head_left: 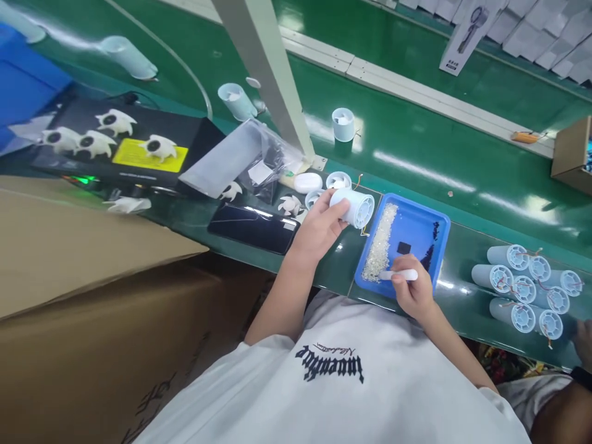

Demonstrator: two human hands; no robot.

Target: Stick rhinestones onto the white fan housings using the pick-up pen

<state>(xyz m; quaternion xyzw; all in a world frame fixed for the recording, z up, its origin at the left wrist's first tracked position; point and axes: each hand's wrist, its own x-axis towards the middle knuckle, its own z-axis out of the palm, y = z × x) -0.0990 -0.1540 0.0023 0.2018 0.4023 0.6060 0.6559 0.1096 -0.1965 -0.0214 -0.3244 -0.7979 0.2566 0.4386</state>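
My left hand point(319, 228) is wrapped round a pale blue fan housing point(355, 207), a short tube whose spoked end faces right, with a thin wire hanging from it. In my right hand point(414, 287) is a white pen-shaped tool point(403, 275), pinched between thumb and fingers. The tool's tip points left, at the near end of a heap of tiny whitish pieces point(380, 243). That heap lies along the left side of a blue tray point(444, 225). A small black square point(404, 248) and small black pieces point(430, 254) also lie in the tray.
Several similar housings point(523, 287) lie at the right, close to another person's hand point(583, 342). On the left are a black phone-like slab point(254, 228), a black box point(152, 123) bearing white fan blades point(95, 143), and cardboard point(92, 240). A metal post point(272, 74) rises behind.
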